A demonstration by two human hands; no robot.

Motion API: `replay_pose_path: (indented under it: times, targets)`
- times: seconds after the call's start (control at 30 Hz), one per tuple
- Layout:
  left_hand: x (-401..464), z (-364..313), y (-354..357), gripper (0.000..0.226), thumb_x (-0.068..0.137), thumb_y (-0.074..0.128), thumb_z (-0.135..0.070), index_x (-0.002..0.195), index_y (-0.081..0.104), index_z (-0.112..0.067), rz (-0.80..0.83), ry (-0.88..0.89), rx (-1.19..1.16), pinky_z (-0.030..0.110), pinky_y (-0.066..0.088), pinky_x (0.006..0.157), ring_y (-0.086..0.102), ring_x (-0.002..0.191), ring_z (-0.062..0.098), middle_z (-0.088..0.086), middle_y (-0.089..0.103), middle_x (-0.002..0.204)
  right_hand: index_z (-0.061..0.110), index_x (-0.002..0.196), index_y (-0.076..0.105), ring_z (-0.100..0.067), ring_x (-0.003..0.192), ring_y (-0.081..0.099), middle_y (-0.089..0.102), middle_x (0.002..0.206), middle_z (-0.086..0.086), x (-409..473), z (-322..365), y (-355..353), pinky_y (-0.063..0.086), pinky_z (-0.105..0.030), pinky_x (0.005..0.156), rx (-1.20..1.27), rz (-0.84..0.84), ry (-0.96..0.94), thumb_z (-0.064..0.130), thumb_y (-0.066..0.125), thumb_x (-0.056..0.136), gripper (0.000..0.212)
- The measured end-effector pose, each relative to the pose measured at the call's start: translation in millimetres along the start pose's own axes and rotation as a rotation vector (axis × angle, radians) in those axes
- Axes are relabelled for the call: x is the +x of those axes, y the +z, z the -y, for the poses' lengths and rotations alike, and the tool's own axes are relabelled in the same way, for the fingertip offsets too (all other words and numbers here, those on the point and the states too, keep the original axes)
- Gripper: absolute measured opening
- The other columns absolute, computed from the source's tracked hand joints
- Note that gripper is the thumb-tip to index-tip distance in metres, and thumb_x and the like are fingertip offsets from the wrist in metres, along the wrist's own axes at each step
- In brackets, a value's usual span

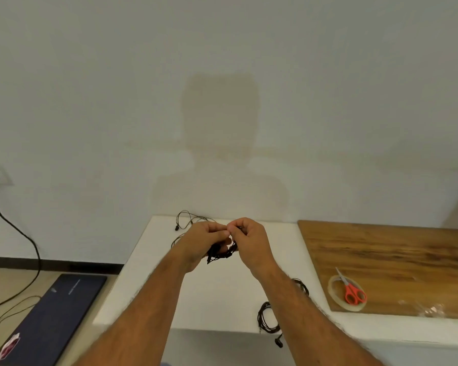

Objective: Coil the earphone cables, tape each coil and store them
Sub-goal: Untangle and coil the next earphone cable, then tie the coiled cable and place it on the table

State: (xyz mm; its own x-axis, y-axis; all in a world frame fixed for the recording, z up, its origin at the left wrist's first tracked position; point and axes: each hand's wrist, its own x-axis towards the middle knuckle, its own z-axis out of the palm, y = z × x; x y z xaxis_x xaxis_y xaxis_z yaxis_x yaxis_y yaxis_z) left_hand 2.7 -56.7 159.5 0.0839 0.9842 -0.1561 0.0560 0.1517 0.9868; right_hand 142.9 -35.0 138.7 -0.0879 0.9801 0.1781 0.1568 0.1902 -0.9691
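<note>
Both hands meet above the far part of the white tabletop (222,294). The left hand (204,241) has its fingers curled round a bundle of thin black earphone cable (221,253), which bunches between the two palms, and the right hand (249,241) pinches a strand of it at the top, thumb and fingertips close against those of the left. A loose length of the same cable (189,216) trails back over the tabletop toward the wall, ending in a small black earbud (176,228).

A second black earphone cable, already wound into a coil (267,319), lies at the near edge of the tabletop, with its earbud hanging over the edge. Another dark coil (302,285) peeks out beside the right forearm (mostly hidden by it).

To the right, a brown wooden board (397,257) carries a roll of clear tape (336,291), and red-handled scissors (353,293) rest across the roll.
</note>
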Motion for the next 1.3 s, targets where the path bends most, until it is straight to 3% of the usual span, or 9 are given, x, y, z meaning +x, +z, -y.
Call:
replay_pose_path:
  times: [0.13,0.2,0.3,0.47,0.57,0.73,0.83,1.03,1.3]
  targets:
    - [25,51,-4,0.016,0.093,0.061,-0.019,0.085,0.073,-0.012,-0.118,-0.005,0.371,0.024,0.05,0.071,0.063,0.073,0.012,0.003,0.072,0.081,0.011,0.081,0.068,-0.011,0.066,0.055,0.064,0.071,0.004,9,-52,9,0.052,-0.036,0.066,-0.077,0.064,0.1,0.009,0.059,0.091,0.014]
    - [37,75,-5,0.02,0.092,0.061,-0.024,0.078,0.071,-0.013,-0.137,-0.016,0.511,0.026,0.047,0.067,0.06,0.068,0.012,0.0,0.07,0.075,0.011,0.083,0.067,-0.009,0.066,0.054,0.063,0.074,0.006,13,-76,13,0.049,-0.027,0.063,-0.134,0.095,0.135,0.01,0.059,0.091,0.012]
    - [53,107,-3,0.016,0.092,0.06,-0.028,0.085,0.072,-0.02,-0.172,-0.04,0.665,0.022,0.046,0.062,0.064,0.071,0.011,-0.004,0.07,0.079,0.012,0.085,0.067,-0.008,0.068,0.055,0.063,0.078,0.004,20,-111,19,0.047,-0.022,0.057,-0.185,0.143,0.204,0.011,0.059,0.092,0.01]
    - [74,151,5,0.019,0.094,0.055,-0.033,0.097,0.073,-0.027,-0.211,-0.069,0.899,0.026,0.05,0.066,0.064,0.077,0.012,-0.006,0.071,0.084,0.016,0.088,0.068,-0.011,0.079,0.062,0.068,0.084,0.005,31,-160,26,0.046,-0.019,0.067,-0.359,0.22,0.232,0.016,0.061,0.092,0.008]
    - [84,166,9,0.022,0.095,0.053,-0.03,0.093,0.073,-0.023,-0.179,-0.073,0.96,0.029,0.049,0.064,0.063,0.075,0.016,-0.002,0.069,0.08,0.019,0.092,0.068,-0.013,0.084,0.064,0.07,0.091,0.004,35,-178,26,0.047,-0.019,0.068,-0.498,0.255,0.235,0.022,0.059,0.094,0.01]
    - [90,175,16,0.024,0.095,0.05,-0.027,0.084,0.071,-0.022,-0.199,-0.052,1.05,0.025,0.033,0.052,0.056,0.064,0.015,-0.005,0.059,0.065,0.019,0.097,0.074,-0.018,0.084,0.063,0.07,0.098,0.0,39,-179,24,0.053,-0.032,0.074,-0.801,0.318,0.173,0.022,0.051,0.096,0.023]
    - [91,178,18,0.025,0.094,0.054,-0.029,0.082,0.073,-0.019,-0.237,-0.038,1.043,0.025,0.034,0.051,0.056,0.062,0.015,-0.004,0.056,0.062,0.021,0.104,0.075,-0.024,0.091,0.062,0.061,0.108,-0.005,42,-175,21,0.052,-0.034,0.073,-0.936,0.313,0.162,0.029,0.049,0.098,0.028]
    - [91,179,20,0.028,0.097,0.049,-0.032,0.09,0.074,-0.021,-0.219,-0.044,1.239,0.031,0.047,0.063,0.061,0.079,0.021,0.003,0.064,0.075,0.018,0.12,0.067,-0.025,0.108,0.059,0.057,0.124,-0.007,42,-169,6,0.05,-0.035,0.087,-0.904,0.278,0.188,0.028,0.05,0.099,0.03]
    - [91,180,21,0.024,0.096,0.051,-0.031,0.095,0.073,-0.023,-0.245,-0.022,1.333,0.032,0.051,0.066,0.06,0.08,0.02,0.001,0.066,0.079,0.023,0.123,0.065,-0.02,0.112,0.054,0.057,0.121,-0.003,37,-170,-8,0.044,-0.03,0.092,-0.876,0.3,0.103,0.027,0.054,0.098,0.027]
